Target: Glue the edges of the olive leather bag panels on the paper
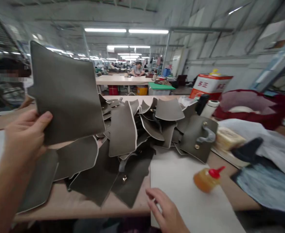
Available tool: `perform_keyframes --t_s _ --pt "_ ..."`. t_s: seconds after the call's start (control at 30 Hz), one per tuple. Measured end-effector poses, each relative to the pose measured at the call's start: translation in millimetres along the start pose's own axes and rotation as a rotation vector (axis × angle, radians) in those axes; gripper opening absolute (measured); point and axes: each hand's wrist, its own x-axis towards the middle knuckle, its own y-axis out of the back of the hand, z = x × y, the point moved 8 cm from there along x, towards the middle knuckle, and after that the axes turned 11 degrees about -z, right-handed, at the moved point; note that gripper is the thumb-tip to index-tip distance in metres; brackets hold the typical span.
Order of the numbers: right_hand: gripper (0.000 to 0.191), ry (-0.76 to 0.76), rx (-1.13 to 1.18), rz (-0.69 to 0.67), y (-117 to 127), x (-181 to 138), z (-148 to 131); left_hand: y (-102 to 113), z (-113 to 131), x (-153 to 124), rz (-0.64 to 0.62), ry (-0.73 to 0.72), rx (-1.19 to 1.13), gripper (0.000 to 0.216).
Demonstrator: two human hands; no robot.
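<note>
My left hand (27, 134) is closed on the lower left edge of a dark grey leather panel (66, 94), thumb on its face, and holds it up above the table. Over the near edge of a white board (174, 174), my right hand (165, 208) hovers with its fingers loosely curved and apart; nothing I can make out is in it. A squeeze bottle (207, 179) of amber liquid with a red nozzle cap stands on the board. Between my hands lies a heap of similar grey leather panels (121, 129), some with gold-coloured metal fittings and small wrapped handles.
At the right are a white and orange tin (210, 85), a white-capped bottle (210, 108), a yellowish block (230, 139), dark red material (273, 106) and crumpled white sheeting (266, 136). A person (138, 68) sits at a far table; another person is partly hidden at left.
</note>
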Motion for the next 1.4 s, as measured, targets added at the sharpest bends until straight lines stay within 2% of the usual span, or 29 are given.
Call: perform_keyframes --t_s 0.03,0.1,0.17,0.23,0.27,0.3,0.33,0.4,0.47,0.53,0.63,0.73,0.83,1.03,1.2,1.27,1.4 --pt "0.032 -0.035 0.108 0.051 13.2 0.4 4.4 -14.1 8.4 -18.4 -0.084 0.055 -0.104 0.038" --pt "0.040 -0.003 0.391 0.128 36.3 -0.1 2.6 -47.7 9.1 -60.8 -0.221 0.303 -0.242 0.042" --pt "0.050 0.085 0.672 0.176 52.8 -3.8 -2.9 -96.9 4.9 -106.5 -0.458 0.507 -0.307 0.048" --pt "0.051 0.085 0.838 0.228 60.5 -11.1 5.3 -153.9 6.2 -148.6 -0.791 0.507 -0.302 0.045" --pt "0.048 0.020 0.874 0.261 60.4 -15.5 18.1 -179.9 8.2 -167.5 -0.942 0.429 -0.252 0.041" --pt "0.043 -0.073 0.890 0.297 58.1 -20.5 35.3 -200.6 10.5 -182.1 -1.015 0.303 -0.151 0.036" --pt "0.039 -0.171 0.895 0.328 54.4 -25.6 54.5 -215.4 13.4 -192.2 -0.989 0.152 0.005 0.032" --pt "0.033 -0.307 0.903 0.366 46.1 -33.6 89.6 -239.3 28.3 -213.7 -0.840 -0.155 0.295 0.030" --pt "0.030 -0.351 0.917 0.385 40.9 -37.5 114.0 -270.1 43.9 -246.4 -0.831 -0.355 0.467 0.029" --pt "0.025 -0.354 0.913 0.402 40.7 -39.9 127.5 -303.9 49.9 -278.5 -0.949 -0.398 0.518 0.021" --pt "0.023 -0.375 0.878 0.419 45.0 -44.2 137.9 -336.7 43.4 -300.8 -0.991 -0.294 0.579 0.023" --pt "0.026 -0.402 0.825 0.372 47.9 -45.6 144.7 -349.6 31.9 -303.4 -0.966 -0.235 0.613 0.024" --pt "0.024 -0.422 0.730 0.321 52.6 -44.0 149.6 -352.0 24.2 -302.6 -1.004 -0.214 0.543 0.022" --pt "0.016 -0.429 0.606 0.236 65.0 -38.8 145.0 -344.8 17.2 -300.1 -1.046 -0.123 0.402 0.021" --pt "0.017 -0.430 0.565 0.232 68.2 -35.7 138.7 -335.2 15.1 -300.4 -1.040 -0.087 0.298 0.017" --pt "0.018 -0.423 0.553 0.230 67.0 -33.6 133.4 -334.7 15.9 -303.9 -1.025 -0.127 0.355 0.021" --pt "0.021 -0.401 0.504 0.235 73.6 -41.5 120.8 -339.5 13.6 -313.7 -1.028 -0.251 0.676 0.036"
